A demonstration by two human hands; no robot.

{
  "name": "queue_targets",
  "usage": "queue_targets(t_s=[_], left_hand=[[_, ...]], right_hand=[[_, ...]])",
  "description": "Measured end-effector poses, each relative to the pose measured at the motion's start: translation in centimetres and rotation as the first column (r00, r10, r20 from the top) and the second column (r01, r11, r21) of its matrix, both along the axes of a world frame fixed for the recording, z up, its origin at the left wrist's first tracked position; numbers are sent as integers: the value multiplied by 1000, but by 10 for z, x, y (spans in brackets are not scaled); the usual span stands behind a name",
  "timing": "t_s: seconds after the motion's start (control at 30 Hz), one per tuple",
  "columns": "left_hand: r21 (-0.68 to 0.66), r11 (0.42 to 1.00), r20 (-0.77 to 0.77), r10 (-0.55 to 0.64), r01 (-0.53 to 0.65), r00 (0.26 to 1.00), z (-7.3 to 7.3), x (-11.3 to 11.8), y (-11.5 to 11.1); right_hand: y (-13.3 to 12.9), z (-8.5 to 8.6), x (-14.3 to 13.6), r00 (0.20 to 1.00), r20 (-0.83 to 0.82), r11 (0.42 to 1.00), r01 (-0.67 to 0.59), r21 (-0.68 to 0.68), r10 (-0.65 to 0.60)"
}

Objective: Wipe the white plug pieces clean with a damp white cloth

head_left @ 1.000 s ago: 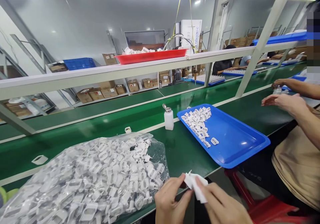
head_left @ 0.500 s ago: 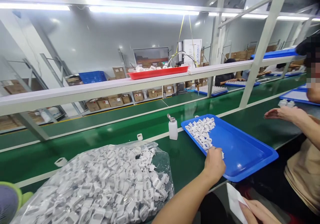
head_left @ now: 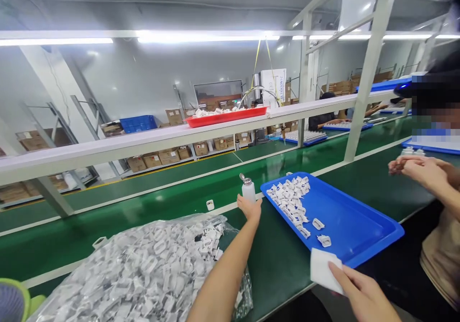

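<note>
one small white plastic bottle (head_left: 248, 191) with metal pump cap, upright on green worktop (head_left: 280, 259) beside one blue tray (head_left: 359, 226), left hand (head_left: 250, 208) curled around its base, right hand (head_left: 362, 291) pinching one folded white cloth (head_left: 323, 269), two loose white parts near tray's front, one clear bag of parts (head_left: 143, 274)

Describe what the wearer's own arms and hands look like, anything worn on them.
Both are bare: no gloves, rings, watch or wristband show. The left hand comes at the end of a long forearm with no sleeve anywhere along its visible length. The right hand shows only to the wrist, also uncovered, with short plain fingernails. The sleeve in tan cloth at the right edge belongs to a neighbouring person.
</note>
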State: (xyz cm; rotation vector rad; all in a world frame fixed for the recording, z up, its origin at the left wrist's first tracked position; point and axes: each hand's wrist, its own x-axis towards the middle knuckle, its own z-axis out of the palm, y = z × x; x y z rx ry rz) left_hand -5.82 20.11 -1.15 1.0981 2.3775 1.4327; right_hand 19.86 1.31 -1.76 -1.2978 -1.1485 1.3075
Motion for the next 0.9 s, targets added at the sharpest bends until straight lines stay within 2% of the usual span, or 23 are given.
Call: queue_targets(t_s=[0.07,0.13,0.23,0.3,0.43,0.57,0.77,0.9], left_hand=[[-6,998,-28,-64,64,998,2,-14,13],[-22,991,-69,-133,132,989,4,-23,19],[-25,970,-185,-244,243,952,11,-30,22],[-6,945,-296,-315,327,902,18,-33,19],[9,875,-534,-405,484,742,36,-36,4],[-51,800,-716,-446,598,537,57,-33,-13],[-152,761,-870,-406,631,280,76,-24,-27],[-201,761,-920,-362,616,148,86,-23,-29]], right_hand=[[16,13,-18,987,-162,1000,-3,-12,1],[35,18,-34,961,-277,1000,-28,-9,24],[64,13,-53,908,-419,999,-35,-22,23],[81,8,-62,867,-498,999,-15,-44,-9],[111,2,-76,792,-607,997,18,-77,-61],[133,8,-89,724,-684,995,35,-96,-92],[144,27,-102,648,-760,998,8,-67,-56],[140,34,-102,625,-780,999,4,-38,-32]])
